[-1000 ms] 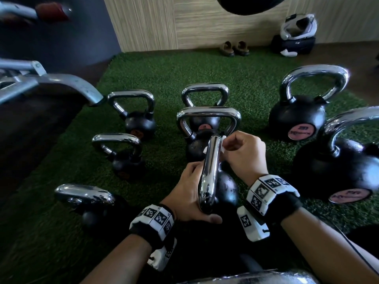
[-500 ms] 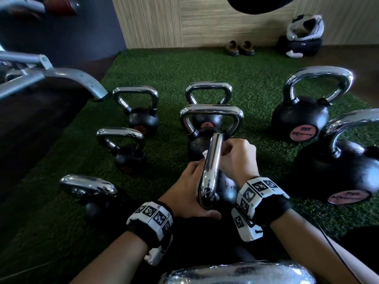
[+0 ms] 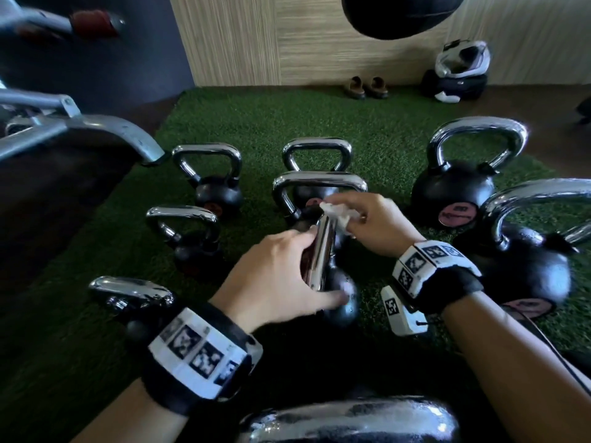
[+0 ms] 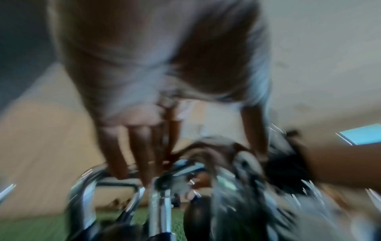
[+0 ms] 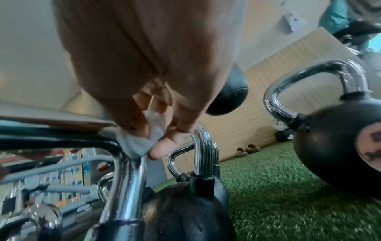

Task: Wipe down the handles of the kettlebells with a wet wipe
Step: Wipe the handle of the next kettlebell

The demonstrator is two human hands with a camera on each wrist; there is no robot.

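A black kettlebell (image 3: 343, 303) with a chrome handle (image 3: 321, 251) stands on the green turf in front of me. My left hand (image 3: 284, 273) grips the handle from the left, fingers over the bar and thumb down by the ball. My right hand (image 3: 367, 219) pinches a crumpled white wet wipe (image 3: 335, 214) against the handle's far end. In the right wrist view the wipe (image 5: 140, 143) is wrapped over the chrome corner (image 5: 125, 169), thumb and fingers pressing it. The left wrist view is blurred; the fingers (image 4: 132, 154) reach down onto chrome.
Several other kettlebells stand around: small ones at left (image 3: 211, 177) (image 3: 188, 231), two behind (image 3: 318, 183), large ones at right (image 3: 460, 177) (image 3: 527, 254), one handle at the bottom (image 3: 351, 420). A grey machine frame (image 3: 96, 126) is left. Shoes (image 3: 366, 86) lie by the far wall.
My right hand has slid the wipe from the handle's right side up onto its far end. My left hand has shifted its hold along the bar.
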